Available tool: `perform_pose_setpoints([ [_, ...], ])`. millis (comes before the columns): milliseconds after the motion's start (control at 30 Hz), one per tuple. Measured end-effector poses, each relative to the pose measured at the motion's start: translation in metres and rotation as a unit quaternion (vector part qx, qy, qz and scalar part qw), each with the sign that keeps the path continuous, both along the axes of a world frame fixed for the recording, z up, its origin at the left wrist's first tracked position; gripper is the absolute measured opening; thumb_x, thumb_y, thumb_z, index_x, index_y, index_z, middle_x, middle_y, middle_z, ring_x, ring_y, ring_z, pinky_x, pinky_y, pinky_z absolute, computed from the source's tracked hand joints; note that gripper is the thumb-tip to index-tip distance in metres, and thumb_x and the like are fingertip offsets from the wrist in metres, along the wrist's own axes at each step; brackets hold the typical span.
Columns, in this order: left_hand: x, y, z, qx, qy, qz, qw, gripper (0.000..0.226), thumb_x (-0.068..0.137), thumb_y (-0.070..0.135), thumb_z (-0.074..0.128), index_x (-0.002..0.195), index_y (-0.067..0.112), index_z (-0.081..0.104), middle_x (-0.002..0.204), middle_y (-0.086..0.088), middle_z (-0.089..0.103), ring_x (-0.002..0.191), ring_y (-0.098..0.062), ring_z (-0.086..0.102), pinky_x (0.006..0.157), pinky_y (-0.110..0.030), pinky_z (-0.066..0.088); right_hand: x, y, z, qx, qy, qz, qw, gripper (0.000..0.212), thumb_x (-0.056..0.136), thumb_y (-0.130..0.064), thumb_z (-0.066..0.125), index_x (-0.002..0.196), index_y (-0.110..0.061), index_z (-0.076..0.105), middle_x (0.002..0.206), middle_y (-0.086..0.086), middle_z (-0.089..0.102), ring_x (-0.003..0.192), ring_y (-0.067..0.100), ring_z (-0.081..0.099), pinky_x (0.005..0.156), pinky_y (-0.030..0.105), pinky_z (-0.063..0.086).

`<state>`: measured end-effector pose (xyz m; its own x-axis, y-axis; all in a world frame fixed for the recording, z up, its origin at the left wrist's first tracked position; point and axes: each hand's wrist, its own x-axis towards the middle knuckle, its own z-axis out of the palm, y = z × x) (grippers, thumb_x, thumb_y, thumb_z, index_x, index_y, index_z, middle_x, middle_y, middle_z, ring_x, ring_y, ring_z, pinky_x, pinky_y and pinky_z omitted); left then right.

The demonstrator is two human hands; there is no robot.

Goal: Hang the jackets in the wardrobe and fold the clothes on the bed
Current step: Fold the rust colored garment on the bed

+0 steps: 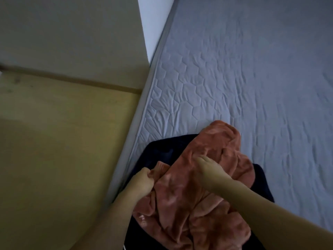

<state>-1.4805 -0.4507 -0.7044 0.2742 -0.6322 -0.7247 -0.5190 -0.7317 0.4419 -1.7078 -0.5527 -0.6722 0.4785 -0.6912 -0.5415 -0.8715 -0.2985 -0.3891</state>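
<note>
A wide bed (252, 78) with a pale quilted cover is filling the right side of the head view, running alongside a yellowish wooden floor (54, 150) on the left. At the bed's near edge a dark navy garment (162, 150) is lying spread flat, and a rumpled, fuzzy orange garment (189, 195) is lying bunched on top of it. Neither looks folded, so the folding appears barely begun; no wardrobe or jackets are showing, so that part cannot be judged. The left hand (142, 183) is curling its fingers round a bunched edge of the orange garment, gripping it. The right hand (209, 166) is reaching onto the fabric's middle; whether it is pinching the cloth or only pressing it cannot be told.
</note>
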Motion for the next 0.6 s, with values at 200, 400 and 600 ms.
perform_pose_setpoints([
  [200,-0.010,0.010,-0.096,-0.059,-0.103,0.001,0.993,0.020,0.095,0.031,0.050,0.107,0.015,0.051,0.102,-0.004,0.061,0.092,-0.024,0.061,0.080,-0.040,0.053,0.070,-0.007,-0.119,-0.103,-0.004,0.166,0.981,0.034,0.099,-0.028,0.036,0.127,-0.019,0.055,0.131,0.001,0.057,0.126,0.021,0.047,0.115,0.038,0.014],
  [400,-0.017,0.029,-0.059,-0.112,-0.042,0.053,0.991,0.005,0.093,0.019,0.046,0.091,0.024,0.046,0.084,0.004,0.061,0.076,-0.017,0.060,0.068,-0.039,0.051,0.073,0.004,-0.096,0.001,0.102,0.183,0.978,0.027,0.090,-0.034,0.046,0.109,-0.018,0.058,0.116,0.010,0.065,0.106,0.030,0.060,0.084,0.032,0.038],
  [600,-0.034,0.045,0.115,-0.242,0.173,0.204,0.933,0.027,0.088,0.005,0.046,0.083,0.029,0.055,0.068,0.010,0.055,0.062,-0.006,0.054,0.059,-0.017,0.045,0.047,0.010,0.068,0.252,0.154,0.185,0.937,0.046,0.070,-0.029,0.063,0.115,-0.030,0.061,0.106,0.005,0.068,0.091,0.025,0.066,0.079,0.034,0.056],
])
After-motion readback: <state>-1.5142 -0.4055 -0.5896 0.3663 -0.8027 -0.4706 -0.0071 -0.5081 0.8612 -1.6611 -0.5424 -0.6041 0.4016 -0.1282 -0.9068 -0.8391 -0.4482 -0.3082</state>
